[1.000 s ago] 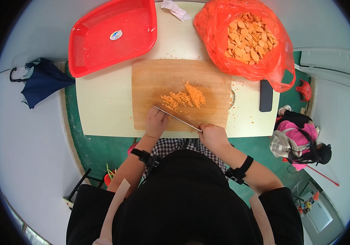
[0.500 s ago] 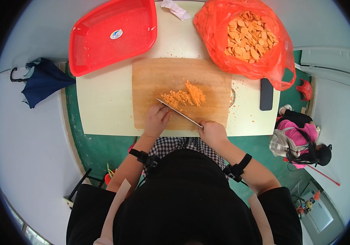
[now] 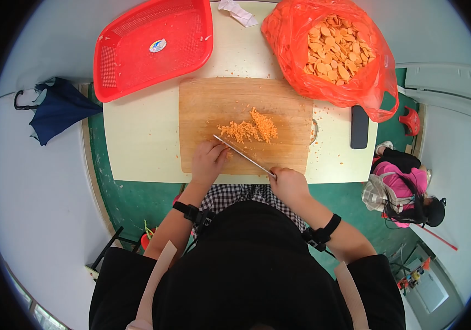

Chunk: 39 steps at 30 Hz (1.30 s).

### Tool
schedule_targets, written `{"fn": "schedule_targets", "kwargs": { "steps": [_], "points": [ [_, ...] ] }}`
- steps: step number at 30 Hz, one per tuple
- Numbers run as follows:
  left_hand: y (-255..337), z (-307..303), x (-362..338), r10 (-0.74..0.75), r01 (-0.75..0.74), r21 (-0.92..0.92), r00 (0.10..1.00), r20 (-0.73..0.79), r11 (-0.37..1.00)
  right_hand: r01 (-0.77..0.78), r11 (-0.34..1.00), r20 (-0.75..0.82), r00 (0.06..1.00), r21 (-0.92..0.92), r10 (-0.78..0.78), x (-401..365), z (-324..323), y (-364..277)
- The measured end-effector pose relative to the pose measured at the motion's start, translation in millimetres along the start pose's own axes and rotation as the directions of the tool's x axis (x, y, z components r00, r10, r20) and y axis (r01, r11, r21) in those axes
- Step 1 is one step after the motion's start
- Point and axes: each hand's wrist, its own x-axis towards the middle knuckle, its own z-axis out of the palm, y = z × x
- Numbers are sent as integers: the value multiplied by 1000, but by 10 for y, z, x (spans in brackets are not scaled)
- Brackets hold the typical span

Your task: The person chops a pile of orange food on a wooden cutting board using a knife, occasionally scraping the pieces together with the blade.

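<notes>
A wooden cutting board (image 3: 213, 102) lies on the pale table (image 3: 136, 143). A small heap of finely chopped orange bits (image 3: 249, 130) sits at the board's middle. My right hand (image 3: 287, 181) grips the handle of a long knife (image 3: 243, 155), whose blade slants up-left toward the heap. My left hand (image 3: 209, 159) rests with curled fingers on the board, touching the blade's far end just below the heap.
A red plastic basket (image 3: 153, 47) stands at the back left. A red bag of orange slices (image 3: 337, 49) fills the back right, a dark phone (image 3: 359, 127) beside it. A folded umbrella (image 3: 54, 110) lies left on the floor; a person in pink (image 3: 403, 190) sits right.
The knife blade and both hands shifted slightly up toward the heap, then settled. The heap of chopped bits looks a little more spread.
</notes>
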Motion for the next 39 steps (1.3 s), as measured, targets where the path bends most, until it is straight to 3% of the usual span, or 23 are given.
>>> {"fn": "schedule_targets", "kwargs": {
  "steps": [11,19,24,30,37,39],
  "points": [
    [-10,55,-18,33,-34,-25,999,-39,999,76,992,-73,994,-98,-84,164,255,-56],
    [39,48,-27,15,-17,-36,999,-45,999,76,993,27,997,-87,-73,2,-10,-20],
    [37,69,-43,-2,-1,-38,997,-75,999,73,996,21,997,-55,-71,75,139,1],
    [9,68,-68,-30,30,-26,1000,-1,999,82,995,28,996,-55,-81,199,146,-87],
    [7,105,-109,-27,24,-33,996,-82,999,95,994,21,995,-50,-94,60,59,-49],
    [-43,108,-132,-56,56,0,998,-15,998,94,995,23,995,-42,-93,79,100,-46]
  ]
}}
